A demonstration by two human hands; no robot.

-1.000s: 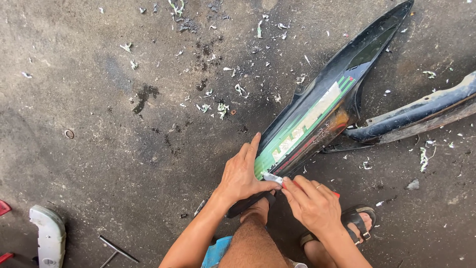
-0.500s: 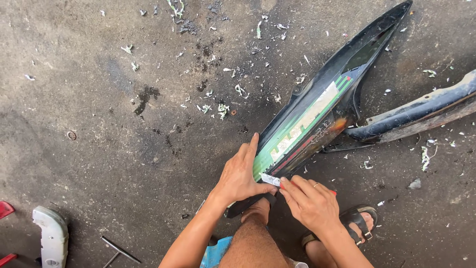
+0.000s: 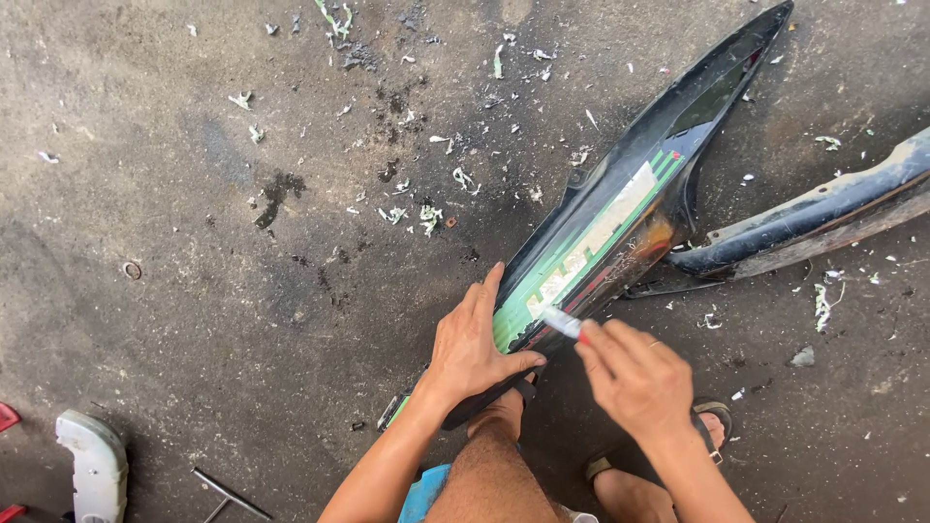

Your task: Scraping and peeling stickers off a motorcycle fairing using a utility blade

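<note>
Two hands on one long black panel (image 3: 630,208), which looks like a bike fairing lying flat on the stained concrete floor (image 3: 194,320) and running from the knees up toward the top right. Left hand (image 3: 472,344) is spread flat over the near end of the panel, fingers out, palm pressing down and gripping nothing, just pinning it so it can't slide. Right hand (image 3: 635,373) is closed around a small blade (image 3: 560,321), pale tip poking out between thumb and forefinger and touching the panel right at the lower end of the green-and-white sticker (image 3: 591,242). My read is that this is the scraping stage: part of the sticker already looks patchy and torn, and curly green and white shavings (image 3: 424,215) are scattered over the floor, so it seems partway through, with a good stretch of sticker still stuck further up. I'd say the next stroke wants the blade kept low and nearly flat to the plastic, pushed away from the left thumb, which sits just beside the tip. Second dark panel (image 3: 814,218) lies off to the right, touching or nearly touching the first one, can't tell which. White part (image 3: 92,465) and a metal rod (image 3: 228,492) sit bottom left, well apart.
</note>
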